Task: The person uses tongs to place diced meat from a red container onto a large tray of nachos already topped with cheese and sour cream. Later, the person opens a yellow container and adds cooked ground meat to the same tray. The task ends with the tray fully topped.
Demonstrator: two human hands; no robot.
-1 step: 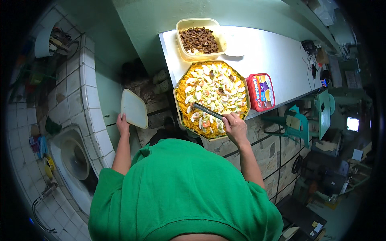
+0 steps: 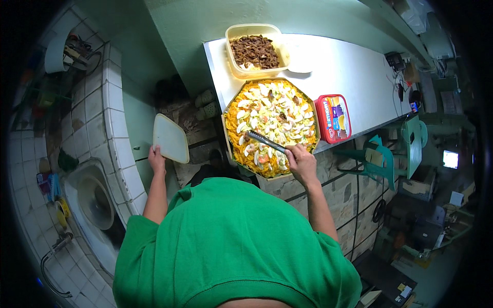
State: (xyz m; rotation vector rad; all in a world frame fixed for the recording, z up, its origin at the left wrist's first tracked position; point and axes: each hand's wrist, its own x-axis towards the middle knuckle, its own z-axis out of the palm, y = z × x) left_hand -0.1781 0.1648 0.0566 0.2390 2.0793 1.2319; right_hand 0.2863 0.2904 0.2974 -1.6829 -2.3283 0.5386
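An octagonal tray (image 2: 224, 128) piled with yellow noodles (image 2: 238, 149), sliced boiled egg and chopped greens rests at the near left end of the white table. My right hand (image 2: 301, 161) grips dark tongs (image 2: 267, 141) at the tray's near right side; their tips reach down to the topping. Whether the tips pinch any food is too small to tell. Off to the left, my left hand (image 2: 157, 159) holds a pale rectangular lid (image 2: 171, 138) by its lower left edge, away from the table. Behind the tray stands a cream plastic tub (image 2: 281, 49) with dark brown shredded food (image 2: 254, 51).
A red plastic container (image 2: 334, 119) with a printed lid sits right of the tray on the white table (image 2: 349, 66). Leftward are a tiled counter (image 2: 110, 118) and a sink holding a basin (image 2: 96, 203). A green plastic chair (image 2: 377, 161) stands at the right.
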